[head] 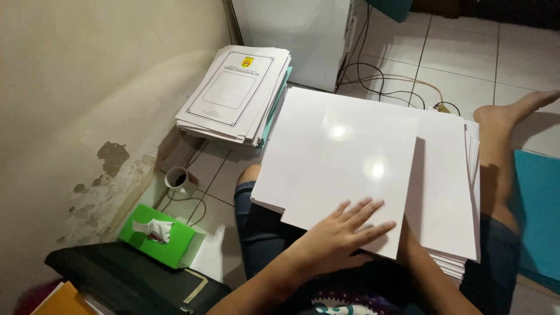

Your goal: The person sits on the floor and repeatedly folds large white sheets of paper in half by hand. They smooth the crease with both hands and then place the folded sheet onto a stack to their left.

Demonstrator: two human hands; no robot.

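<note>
A person sat on a tiled floor (461,64) with legs apart, seen from a camera on their own head. Across their lap lay a wide stack of glossy white sheets (443,192), its layered edges showing at the right side. On top of the stack, a single glossy white sheet (350,169) sat slightly askew, tilted clockwise against the pile beneath it, with ceiling light reflecting off it in two bright spots.

The left hand (341,233) rested palm down on the near edge of that top sheet, fingers (364,207) spread apart and lying flat, pinching nothing. The right hand was hidden beneath the stack; only the right forearm (431,274) showed running under the paper, so whether its fingers gripped anything could not be told.

To the left, against a stained wall (87,116), stood a stack of printed booklets with bordered covers (236,93), resting on the floor well apart from the lap. Nearer the person lay a small white mug (179,179), and beside that a green tissue box (157,233) with a tissue poking out. A black bag (128,280) sat at the bottom left. Cables (379,79) trailed over the tiles beside a white cabinet (297,35). A teal sheet (536,216) lay at the right edge, beyond the person's bare foot (513,111).
</note>
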